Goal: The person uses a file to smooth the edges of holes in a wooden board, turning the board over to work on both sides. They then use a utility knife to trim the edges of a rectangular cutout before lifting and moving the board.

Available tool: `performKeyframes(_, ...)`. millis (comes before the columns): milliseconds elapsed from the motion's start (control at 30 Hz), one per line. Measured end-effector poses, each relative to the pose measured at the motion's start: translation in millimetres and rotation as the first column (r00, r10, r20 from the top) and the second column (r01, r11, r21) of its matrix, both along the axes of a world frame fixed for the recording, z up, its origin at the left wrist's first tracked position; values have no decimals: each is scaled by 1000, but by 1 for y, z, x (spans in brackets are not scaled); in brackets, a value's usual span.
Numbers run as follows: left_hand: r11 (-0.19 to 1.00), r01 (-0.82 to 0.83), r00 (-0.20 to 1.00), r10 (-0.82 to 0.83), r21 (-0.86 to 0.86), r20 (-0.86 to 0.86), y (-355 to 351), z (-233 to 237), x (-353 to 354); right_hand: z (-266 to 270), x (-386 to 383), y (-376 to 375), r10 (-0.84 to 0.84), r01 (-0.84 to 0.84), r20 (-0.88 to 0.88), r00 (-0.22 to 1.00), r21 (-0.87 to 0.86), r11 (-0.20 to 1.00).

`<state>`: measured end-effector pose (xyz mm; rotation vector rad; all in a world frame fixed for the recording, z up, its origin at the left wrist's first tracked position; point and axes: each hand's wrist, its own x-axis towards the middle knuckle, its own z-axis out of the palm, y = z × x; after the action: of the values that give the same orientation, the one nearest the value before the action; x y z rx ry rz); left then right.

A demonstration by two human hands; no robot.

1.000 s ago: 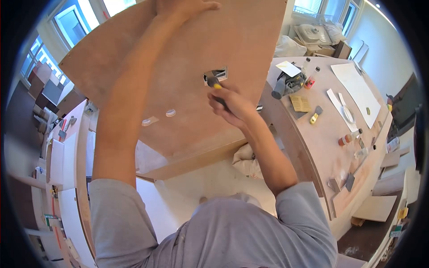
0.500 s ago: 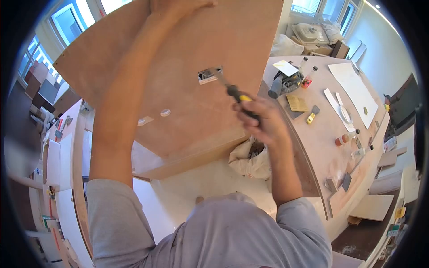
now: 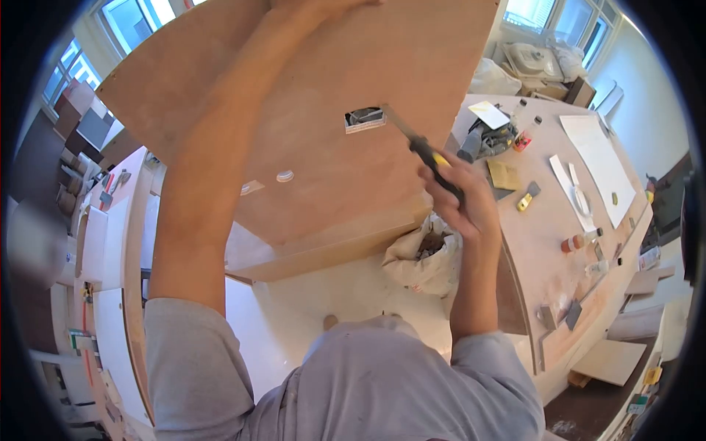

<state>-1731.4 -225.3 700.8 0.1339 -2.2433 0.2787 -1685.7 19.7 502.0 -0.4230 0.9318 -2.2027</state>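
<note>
My right hand is wrapped round the black-and-yellow handle of a file. The file's narrow metal blade slants up to the left, its tip at the right end of a rectangular cutout in a large brown wooden panel. Dark space and a pale cut edge show within the cutout. At the top edge of the view my left hand rests against the panel, fingers stretched to the right and partly cropped. Lower on the panel is a small round hole, with another cutout beside it.
On the right, a wooden worktop carries a power tool, bottles, yellow sandpaper, a scraper and white sheets. A sack stands below the panel. Another bench runs along the left.
The file's blade has shifted from across the cutout to its right end, its tip drawn back from the middle. The whole view has moved slightly, and my left hand stays on the panel.
</note>
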Motion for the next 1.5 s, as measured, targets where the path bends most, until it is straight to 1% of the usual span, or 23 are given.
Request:
performKeyframes(33, 1000, 14, 1000, -14, -1, -2, 2, -1, 0, 2, -4, -13, -29, 29, -16, 999, 21, 999)
performKeyframes(67, 999, 33, 999, -33, -1, -8, 1, 0, 2, -7, -18, -44, -51, 54, -35, 998, 86, 995)
performKeyframes(133, 999, 42, 999, -43, -17, -32, 4, -1, 3, -22, -29, -102, 20, -11, -74, 997, 123, 992)
performKeyframes(200, 999, 12, 997, -16, -48, -77, -4, -3, -3, -7, -11, -94, -1, 33, -137, 991, 227, 973)
performKeyframes(233, 999, 15, 999, -16, -30, -36, -3, -3, -2, -6, 7, -85, -8, 52, -152, 988, 283, 958)
performKeyframes(300, 1000, 1, 999, -2, 16, 35, -1, 2, 3, -10, 36, -46, 43, -5, -166, 985, 223, 975)
performKeyframes(367, 1000, -13, 1000, 12, 12, 14, -8, -2, 0, -9, 57, -24, 31, -6, -140, 990, 179, 984)
performKeyframes(467, 1000, -10, 1000, 10, 8, 19, 3, 1, 0, -15, 31, -41, 115, -56, -218, 969, 261, 964)
performKeyframes(567, 999, -35, 998, 34, 19, 56, 2, 4, 3, -27, 5, -89, 79, 37, -305, 949, 356, 934)
performKeyframes(600, 999, -45, 997, 43, 22, 65, 1, 6, 1, -25, 7, -84, 77, 49, -330, 941, 356, 933)
performKeyframes(667, 1000, 17, 1000, -17, -7, 0, -5, 1, -3, -24, 15, -68, 77, 67, -375, 924, 356, 932)
performKeyframes(700, 999, 40, 999, -40, -20, -25, -10, -1, -4, -39, 21, -53, 81, 245, -611, 787, 430, 869)
performKeyframes(733, 999, 31, 999, -31, -7, -10, -13, 0, -6, -53, 36, -43, 77, 429, -803, 591, 394, 813)
performKeyframes(767, 1000, 21, 1000, -21, 5, 12, -13, 2, -7, -67, 51, -34, 83, 621, -930, 357, 303, 723)
performKeyframes(833, 1000, 10, 1000, -10, 12, 28, -13, 2, -8, -70, 77, -28, 127, 715, -953, 275, 291, 636)
performKeyframes(900, 1000, 10, 1000, -10, 3, 4, -8, 0, -7, -47, 94, -26, 239, 540, -776, 585, 591, 599)
performKeyframes(1000, 1000, 14, 999, -14, -7, -30, -14, -2, -13, -64, 81, -32, 141, 638, -932, 333, 333, 694)
performKeyframes(1067, 1000, -2, 1000, 2, 2, -11, -5, 0, -4, -76, 51, -65, 92, 651, -941, 325, 294, 700)
performKeyframes(1133, 1000, 17, 1000, -17, 14, 5, 3, -1, -2, -74, 14, -101, 115, 629, -880, 461, 415, 657)
performKeyframes(1233, 999, 49, 999, -49, 10, 20, -12, 1, -3, -71, 10, -104, 126, 596, -858, 498, 444, 669)
performKeyframes(1300, 995, 96, 995, -96, 15, 21, -16, 1, -8, -73, 42, -65, 131, 604, -931, 341, 323, 729)
performKeyframes(1400, 994, 107, 993, -108, -10, -55, -15, -5, -10, -76, 66, -20, 207, 577, -911, 356, 388, 719)
performKeyframes(1500, 995, 97, 990, -100, -38, -104, -14, -7, -5, -80, 36, -69, 126, 648, -982, 143, 189, 738)
